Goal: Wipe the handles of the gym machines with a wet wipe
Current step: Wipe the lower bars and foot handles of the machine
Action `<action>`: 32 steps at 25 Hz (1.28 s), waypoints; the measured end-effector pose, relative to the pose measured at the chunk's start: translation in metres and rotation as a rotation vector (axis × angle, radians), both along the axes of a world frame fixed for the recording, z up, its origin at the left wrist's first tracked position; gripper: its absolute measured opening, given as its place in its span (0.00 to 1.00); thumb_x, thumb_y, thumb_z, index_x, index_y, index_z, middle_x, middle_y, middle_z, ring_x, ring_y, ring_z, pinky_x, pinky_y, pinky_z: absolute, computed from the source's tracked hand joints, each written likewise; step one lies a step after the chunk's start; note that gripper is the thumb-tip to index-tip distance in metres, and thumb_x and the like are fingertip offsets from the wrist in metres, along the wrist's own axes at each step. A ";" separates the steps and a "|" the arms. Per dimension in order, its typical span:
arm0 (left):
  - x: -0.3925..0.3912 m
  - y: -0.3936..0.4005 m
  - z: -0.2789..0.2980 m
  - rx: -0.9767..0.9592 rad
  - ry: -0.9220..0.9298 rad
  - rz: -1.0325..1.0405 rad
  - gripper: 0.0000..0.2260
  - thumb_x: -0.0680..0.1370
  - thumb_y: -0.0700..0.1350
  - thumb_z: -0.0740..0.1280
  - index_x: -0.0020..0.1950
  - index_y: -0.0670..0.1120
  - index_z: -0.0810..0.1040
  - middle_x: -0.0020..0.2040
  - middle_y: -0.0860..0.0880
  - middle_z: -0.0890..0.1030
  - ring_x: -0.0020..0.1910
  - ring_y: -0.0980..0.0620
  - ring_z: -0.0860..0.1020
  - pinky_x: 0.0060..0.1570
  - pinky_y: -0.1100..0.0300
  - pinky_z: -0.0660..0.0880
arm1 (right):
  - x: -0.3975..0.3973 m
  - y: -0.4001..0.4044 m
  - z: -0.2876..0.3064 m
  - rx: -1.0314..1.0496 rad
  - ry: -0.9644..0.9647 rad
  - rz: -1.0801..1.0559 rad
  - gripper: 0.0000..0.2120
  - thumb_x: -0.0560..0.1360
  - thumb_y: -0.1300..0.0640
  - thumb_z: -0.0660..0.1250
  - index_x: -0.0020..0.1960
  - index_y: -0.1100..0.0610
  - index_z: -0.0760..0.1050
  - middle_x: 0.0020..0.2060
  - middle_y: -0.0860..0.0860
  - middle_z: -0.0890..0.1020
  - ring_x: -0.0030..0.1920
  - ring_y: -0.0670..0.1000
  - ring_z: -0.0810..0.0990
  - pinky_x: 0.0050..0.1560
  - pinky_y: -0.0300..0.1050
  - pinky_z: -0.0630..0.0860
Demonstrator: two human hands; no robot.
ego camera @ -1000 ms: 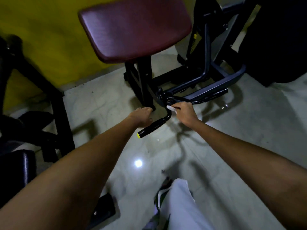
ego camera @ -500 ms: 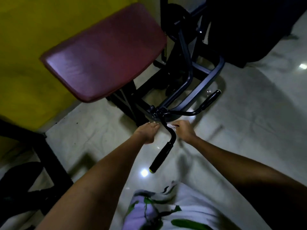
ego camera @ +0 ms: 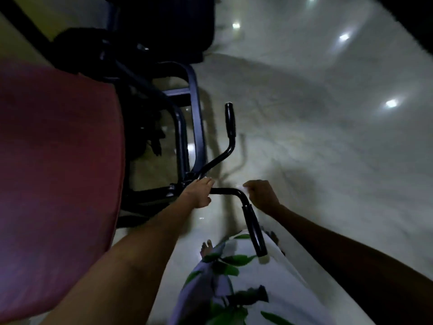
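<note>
The left hand [ego camera: 198, 192] lies on the black bar [ego camera: 225, 190] near its pivot, fingers fairly straight and close together over the top, thumb underneath; whether it truly grips the bar cannot be told. The right hand [ego camera: 261, 194] is curled, its fingertips pinching a small white wipe [ego camera: 241, 186] just right of the bar's bend; whether the wipe touches the bar cannot be told. Two handles show: the near handle [ego camera: 254, 231] slants down toward the person's lap, the far handle [ego camera: 230, 120] stands upright beyond the hands. Both forearms reach forward from the near edge. One maroon pad [ego camera: 58, 179] fills the left, beside the dark frame [ego camera: 195, 118].
</note>
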State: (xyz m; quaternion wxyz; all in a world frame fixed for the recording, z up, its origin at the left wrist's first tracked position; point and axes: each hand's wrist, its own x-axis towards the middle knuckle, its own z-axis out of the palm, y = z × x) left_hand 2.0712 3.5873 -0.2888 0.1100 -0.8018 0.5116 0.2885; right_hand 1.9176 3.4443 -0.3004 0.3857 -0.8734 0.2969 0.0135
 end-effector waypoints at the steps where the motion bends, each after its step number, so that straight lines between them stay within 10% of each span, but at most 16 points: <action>1: 0.004 -0.002 -0.002 0.006 0.004 -0.061 0.30 0.78 0.46 0.62 0.76 0.39 0.52 0.76 0.42 0.55 0.75 0.47 0.55 0.71 0.57 0.51 | -0.007 0.008 0.001 0.004 0.049 -0.051 0.19 0.77 0.51 0.63 0.41 0.66 0.81 0.38 0.62 0.83 0.41 0.58 0.81 0.38 0.43 0.68; 11: -0.016 -0.019 -0.011 -0.039 0.093 -0.373 0.32 0.78 0.45 0.62 0.76 0.40 0.50 0.76 0.43 0.54 0.75 0.46 0.54 0.72 0.56 0.51 | -0.075 0.068 0.012 -0.076 0.089 -0.565 0.15 0.71 0.71 0.62 0.55 0.64 0.80 0.53 0.60 0.82 0.54 0.58 0.80 0.56 0.51 0.76; 22: -0.019 0.049 0.006 -0.064 0.150 -0.542 0.34 0.79 0.47 0.63 0.77 0.39 0.47 0.77 0.42 0.49 0.76 0.46 0.50 0.73 0.55 0.52 | -0.082 0.161 0.027 -0.185 0.080 -0.871 0.13 0.77 0.56 0.64 0.40 0.64 0.79 0.39 0.61 0.82 0.42 0.59 0.79 0.41 0.47 0.73; 32: 0.006 0.039 0.020 -0.178 0.196 -0.700 0.32 0.77 0.44 0.64 0.75 0.36 0.51 0.76 0.39 0.54 0.76 0.45 0.53 0.71 0.54 0.55 | -0.043 0.172 0.041 -0.222 0.192 -1.007 0.11 0.74 0.66 0.60 0.50 0.65 0.80 0.47 0.63 0.82 0.48 0.62 0.79 0.46 0.50 0.76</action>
